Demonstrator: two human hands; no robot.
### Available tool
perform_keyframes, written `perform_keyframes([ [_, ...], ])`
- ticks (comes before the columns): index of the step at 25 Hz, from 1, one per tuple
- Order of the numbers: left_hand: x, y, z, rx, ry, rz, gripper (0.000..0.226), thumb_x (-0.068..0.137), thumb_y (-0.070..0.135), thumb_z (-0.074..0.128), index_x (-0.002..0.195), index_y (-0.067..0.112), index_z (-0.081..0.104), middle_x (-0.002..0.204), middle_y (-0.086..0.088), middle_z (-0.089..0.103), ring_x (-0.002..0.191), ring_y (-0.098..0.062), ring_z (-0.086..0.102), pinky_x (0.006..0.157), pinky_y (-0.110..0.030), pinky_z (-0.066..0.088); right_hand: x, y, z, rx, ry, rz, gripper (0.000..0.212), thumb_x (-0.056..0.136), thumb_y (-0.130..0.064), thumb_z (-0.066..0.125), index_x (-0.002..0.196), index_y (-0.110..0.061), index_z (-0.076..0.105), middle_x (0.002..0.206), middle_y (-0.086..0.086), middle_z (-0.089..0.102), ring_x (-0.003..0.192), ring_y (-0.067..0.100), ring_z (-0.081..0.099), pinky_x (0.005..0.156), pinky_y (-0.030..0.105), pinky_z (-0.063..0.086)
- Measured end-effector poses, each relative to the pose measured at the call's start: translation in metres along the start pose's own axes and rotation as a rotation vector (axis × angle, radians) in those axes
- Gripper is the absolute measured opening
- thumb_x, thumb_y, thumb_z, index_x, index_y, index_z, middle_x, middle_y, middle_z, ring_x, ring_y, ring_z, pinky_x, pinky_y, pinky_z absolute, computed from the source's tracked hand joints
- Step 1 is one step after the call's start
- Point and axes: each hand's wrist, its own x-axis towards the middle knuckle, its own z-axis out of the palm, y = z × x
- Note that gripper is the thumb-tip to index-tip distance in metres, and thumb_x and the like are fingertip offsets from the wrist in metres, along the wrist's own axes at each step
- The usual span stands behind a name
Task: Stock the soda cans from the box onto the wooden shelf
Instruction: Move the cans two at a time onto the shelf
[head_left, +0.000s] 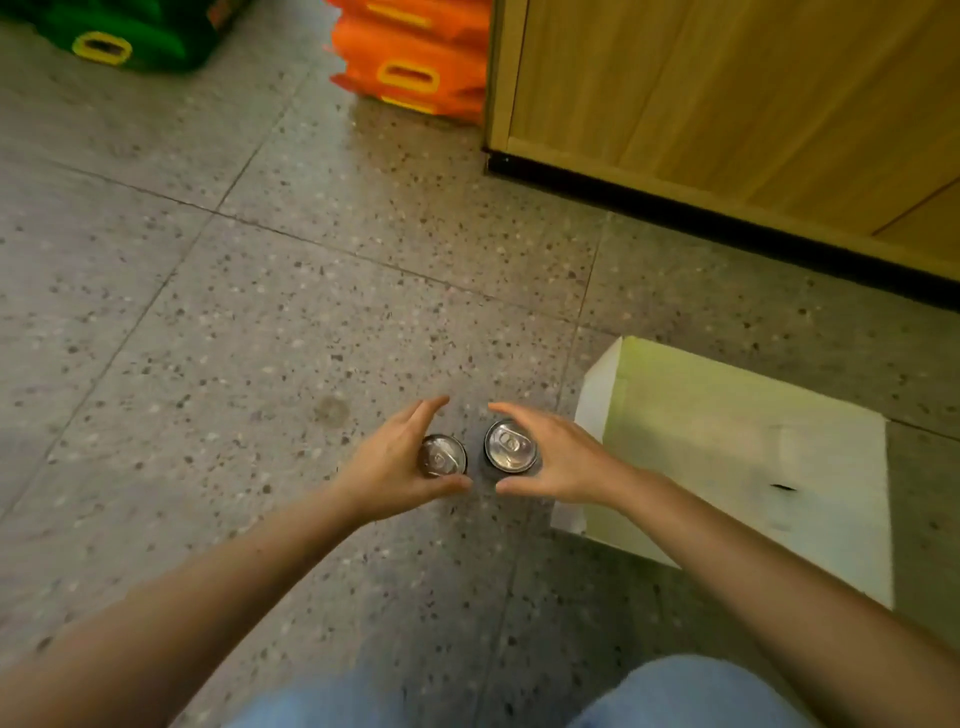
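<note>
Two upright soda cans, left can (442, 456) and right can (510, 446), seem loosely cupped: left hand (397, 470), right hand (558, 457); whether either grip clenches is unclear.

The two can tops (441, 456) are bright, shiny metal. The floor (234, 312) is speckled stone tile, smooth with a slight gloss. The shelf unit (727, 104) has a matt light wood grain and a black base strip. The flat box (753, 457) looks like pale, matt cardboard. The orange packs (415, 57) look glossy.
</note>
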Motion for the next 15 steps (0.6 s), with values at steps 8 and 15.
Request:
perform_keyframes([
  [8,-0.003,-0.031,0.042,-0.270,0.203,0.044,0.086,0.048,0.042,0.086,0.119,0.017,0.045,0.103,0.005,0.064,0.094,-0.011,0.062,0.082,-0.027,0.050,0.016,0.013,0.028,-0.016,0.174,-0.002,0.079,0.059,-0.028,0.082,0.125,-0.022,0.039,0.128,0.002,0.054,0.115,0.022,0.054,0.094,0.037,0.046],
  [15,0.009,-0.003,0.001,-0.428,0.272,0.023,0.053,0.050,0.031,0.084,0.094,0.021,0.057,0.084,0.014,0.065,0.078,0.001,0.062,0.067,-0.010,0.046,0.007,-0.010,-0.020,0.232,0.277,0.092,0.061,0.051,-0.027,0.086,0.099,-0.018,0.051,0.097,0.001,0.066,0.089,0.018,0.063,0.079,0.037,0.053],
])
